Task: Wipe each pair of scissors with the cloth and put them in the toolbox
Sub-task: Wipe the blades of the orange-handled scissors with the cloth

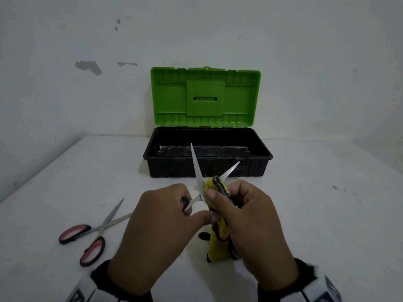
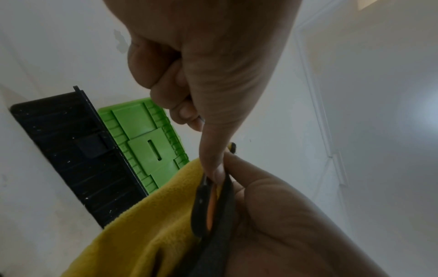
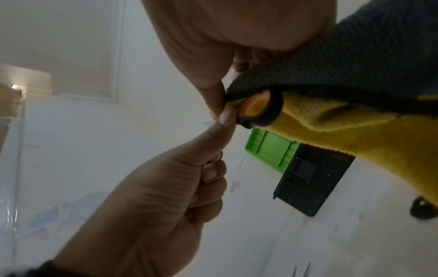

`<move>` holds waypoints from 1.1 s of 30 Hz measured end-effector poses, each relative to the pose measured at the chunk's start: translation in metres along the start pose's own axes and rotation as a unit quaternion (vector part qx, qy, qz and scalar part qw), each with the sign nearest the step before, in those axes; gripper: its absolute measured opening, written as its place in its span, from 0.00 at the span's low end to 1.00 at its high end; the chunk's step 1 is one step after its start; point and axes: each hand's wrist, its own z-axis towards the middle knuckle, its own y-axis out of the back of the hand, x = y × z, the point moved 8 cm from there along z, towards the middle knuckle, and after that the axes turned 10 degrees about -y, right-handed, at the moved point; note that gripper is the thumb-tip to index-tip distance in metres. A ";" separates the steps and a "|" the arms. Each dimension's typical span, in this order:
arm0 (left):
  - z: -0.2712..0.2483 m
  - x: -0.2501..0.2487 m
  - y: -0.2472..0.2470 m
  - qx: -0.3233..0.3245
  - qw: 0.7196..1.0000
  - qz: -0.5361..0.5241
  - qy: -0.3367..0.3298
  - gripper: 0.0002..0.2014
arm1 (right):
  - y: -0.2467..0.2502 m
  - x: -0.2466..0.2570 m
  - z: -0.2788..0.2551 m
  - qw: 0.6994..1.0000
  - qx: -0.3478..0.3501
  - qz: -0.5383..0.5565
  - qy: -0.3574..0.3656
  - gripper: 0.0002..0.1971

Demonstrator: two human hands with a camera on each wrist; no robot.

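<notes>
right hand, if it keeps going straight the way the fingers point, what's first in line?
The right hand points left and forward at the left hand; their thumbs already touch, around the held scissors and cloth. So probably the left hand first.

The toolbox point(image 1: 208, 168) stands open at the far side of the tabletop point(image 1: 316, 203), its green lid point(image 1: 206, 97) upright behind, the black tray reachable from above. A red-handled pair of scissors point(image 1: 93, 234) lies spread on the near left; the right side is bare.
</notes>
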 end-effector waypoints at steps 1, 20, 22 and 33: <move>0.000 -0.001 0.000 0.000 1.000 0.000 -0.006 0.24 | -0.001 -0.001 0.000 1.000 0.008 0.012 -0.011 0.10; 0.001 0.004 -0.008 -0.008 0.998 -0.051 -0.046 0.29 | 0.011 0.005 0.007 0.999 -0.014 0.015 0.024 0.10; 0.000 0.002 -0.008 -0.009 0.997 -0.057 -0.055 0.29 | 0.019 0.004 0.011 0.998 -0.037 0.031 0.027 0.10; 0.001 0.003 -0.006 -0.007 0.997 -0.036 -0.073 0.33 | 0.029 -0.001 0.018 0.995 -0.044 0.090 -0.002 0.11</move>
